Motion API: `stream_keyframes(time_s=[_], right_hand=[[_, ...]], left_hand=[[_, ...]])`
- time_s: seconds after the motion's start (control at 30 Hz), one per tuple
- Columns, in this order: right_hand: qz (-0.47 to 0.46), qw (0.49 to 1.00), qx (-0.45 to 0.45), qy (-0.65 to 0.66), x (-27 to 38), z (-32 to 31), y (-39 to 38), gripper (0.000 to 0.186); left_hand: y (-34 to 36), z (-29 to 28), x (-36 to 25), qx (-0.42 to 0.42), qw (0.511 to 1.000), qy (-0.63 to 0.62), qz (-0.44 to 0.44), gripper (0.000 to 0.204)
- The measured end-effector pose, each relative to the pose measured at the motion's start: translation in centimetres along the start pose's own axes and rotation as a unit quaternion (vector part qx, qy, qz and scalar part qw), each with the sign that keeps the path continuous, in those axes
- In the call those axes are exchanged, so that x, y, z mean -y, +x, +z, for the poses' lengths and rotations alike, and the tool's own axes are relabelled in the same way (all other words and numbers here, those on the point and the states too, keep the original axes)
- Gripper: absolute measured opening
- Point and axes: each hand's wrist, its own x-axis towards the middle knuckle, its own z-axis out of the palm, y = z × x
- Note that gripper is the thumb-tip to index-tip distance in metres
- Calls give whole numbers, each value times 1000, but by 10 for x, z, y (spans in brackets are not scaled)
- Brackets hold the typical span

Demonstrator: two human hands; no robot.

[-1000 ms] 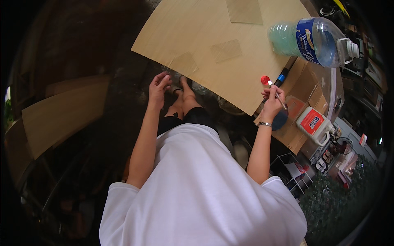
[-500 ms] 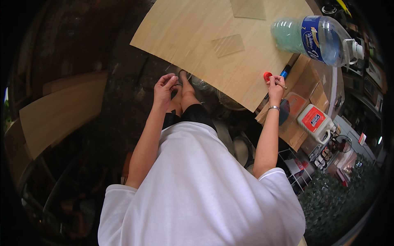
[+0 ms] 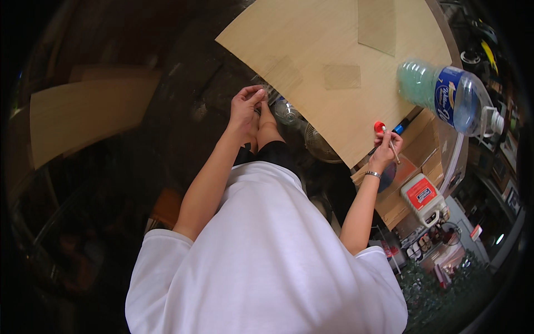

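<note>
A pale wooden board (image 3: 311,39) carries thin translucent rectangles, one near its middle (image 3: 341,77). My left hand (image 3: 247,106) is by the board's lower-left edge, fingertips pinched; whether they hold something clear, I cannot make out. My right hand (image 3: 384,150) grips a thin brush-like stick (image 3: 395,153), its pale end at a small red round container (image 3: 379,126) near the board's right edge. A blue-and-black cylindrical tool (image 3: 402,126) lies beside that container. A large clear bottle with a blue label (image 3: 423,83) lies on its side at upper right.
Cardboard (image 3: 423,139) supports a white jug with a red label (image 3: 424,197) at right. A fan (image 3: 317,139) stands below the board, above dark floor. A second wooden panel (image 3: 94,117) is at left. A wire rack and cluttered items fill the lower right.
The view has shifted, bringing board and bottle rightward and lower. My left hand has moved up and right, still pinched. My right hand keeps the stick at the red container.
</note>
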Motion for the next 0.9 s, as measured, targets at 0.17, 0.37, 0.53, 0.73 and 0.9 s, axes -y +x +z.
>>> stream_keyframes(time_s=[0.17, 0.37, 0.53, 0.73, 0.9], right_hand=[[16, 979, 201, -16, 29, 81, -25, 19], [-40, 895, 442, -46, 53, 192, -47, 16], [-158, 817, 534, -152, 58, 254, -44, 14], [-277, 752, 561, -211, 57, 289, -47, 12], [-281, 715, 597, -231, 61, 300, -52, 14]], left_hand=[[-1, 6, 7, -31, 999, -14, 17, 24], [-2, 13, 15, -49, 997, -39, 39, 21], [-1, 16, 16, -63, 995, -65, 44, 19], [4, 19, 25, -77, 988, -100, 90, 14], [8, 24, 34, -102, 984, -85, 115, 13]])
